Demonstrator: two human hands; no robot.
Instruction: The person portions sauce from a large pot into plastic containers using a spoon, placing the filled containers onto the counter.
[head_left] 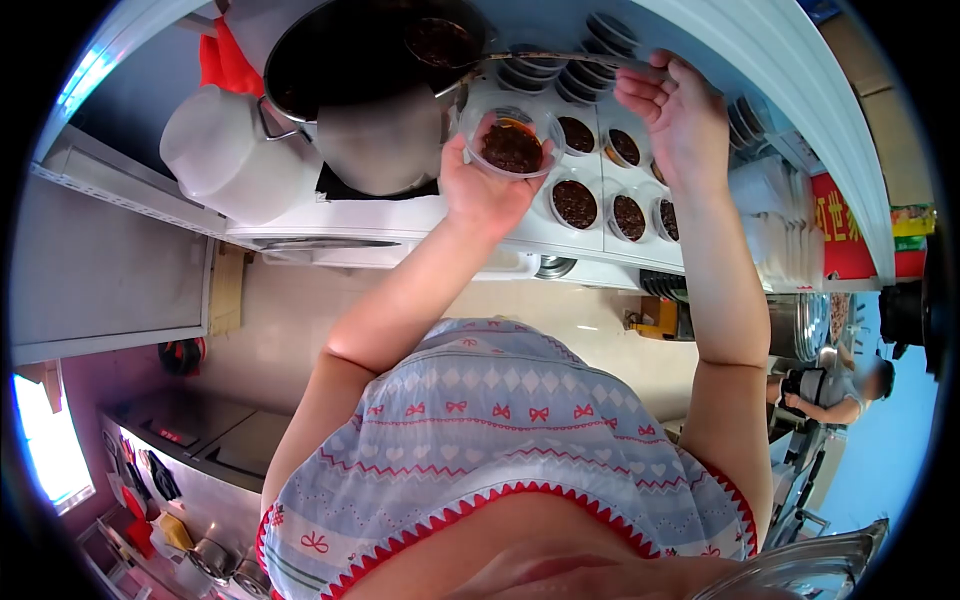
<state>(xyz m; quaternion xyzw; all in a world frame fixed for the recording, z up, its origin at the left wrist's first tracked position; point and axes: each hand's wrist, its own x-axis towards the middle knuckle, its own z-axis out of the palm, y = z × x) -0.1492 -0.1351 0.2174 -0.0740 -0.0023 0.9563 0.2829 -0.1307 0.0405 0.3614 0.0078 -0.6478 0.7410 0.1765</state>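
Observation:
My left hand (490,185) is wrapped round a clear plastic tub (513,140) that has dark red-brown sauce in it. The fingers of my right hand (672,95) are closed on the handle of a long ladle (440,45). The ladle's bowl, with dark sauce in it, is over the rim of a large metal pot (385,150), whose inside is dark. To the right of the held tub, several sauce-filled tubs (574,204) stand on the white counter (530,232). My right forearm hides part of the tubs behind it.
Stacked tubs (608,35) stand at the back of the counter. A white bucket (225,155) is left of the pot, near a red cloth (230,58). Clear plastic lids or containers (765,225) are piled at right. Another person (840,395) is far to the right.

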